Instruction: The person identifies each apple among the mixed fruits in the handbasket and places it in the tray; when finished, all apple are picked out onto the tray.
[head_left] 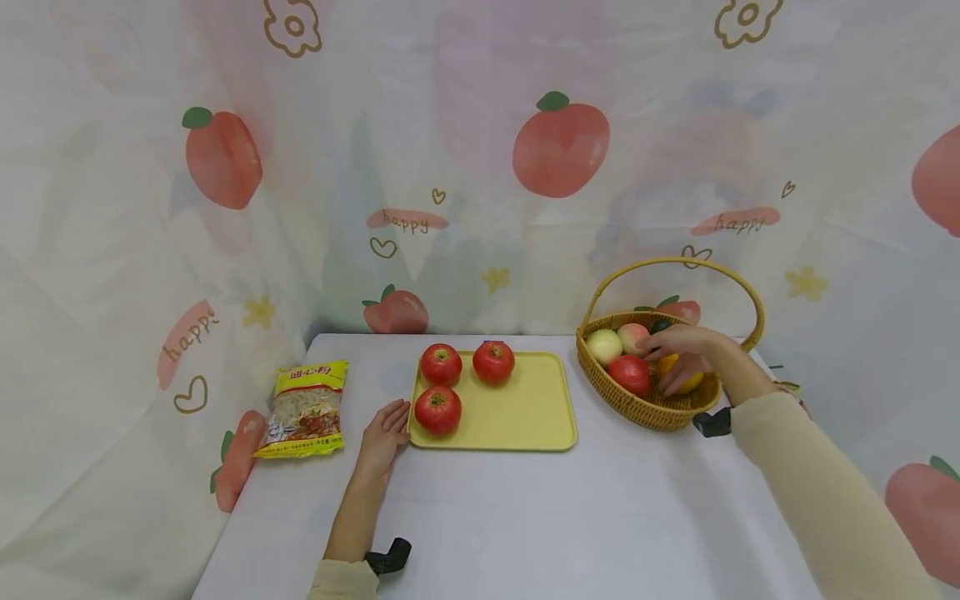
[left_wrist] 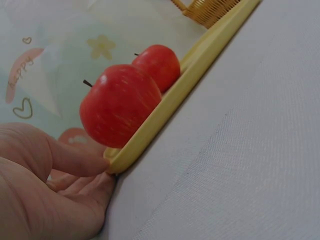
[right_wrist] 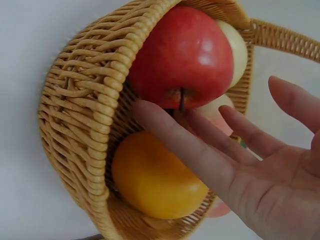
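In the head view my right hand (head_left: 684, 350) reaches into the wicker basket (head_left: 637, 408). Its fingers are spread and extended between a red apple (right_wrist: 182, 55) and a yellow-orange fruit (right_wrist: 157, 175), with nothing gripped. Behind them lie a pale yellow-green fruit (head_left: 603, 347), a pinkish peach (head_left: 633, 337) and a dark green item (head_left: 660, 326) partly covered by the hand. My left hand (head_left: 384, 437) rests at the left edge of the yellow tray (head_left: 517, 417), with relaxed fingers touching its near corner. On the tray's left half sit three red apples (head_left: 438, 410).
A bag of pasta (head_left: 306, 410) in yellow and clear packaging lies at the left of the white table (head_left: 525, 525). The basket's tall arched handle (head_left: 675, 261) rises over the fruit. A fruit-print curtain (head_left: 465, 167) hangs behind the table and along its sides.
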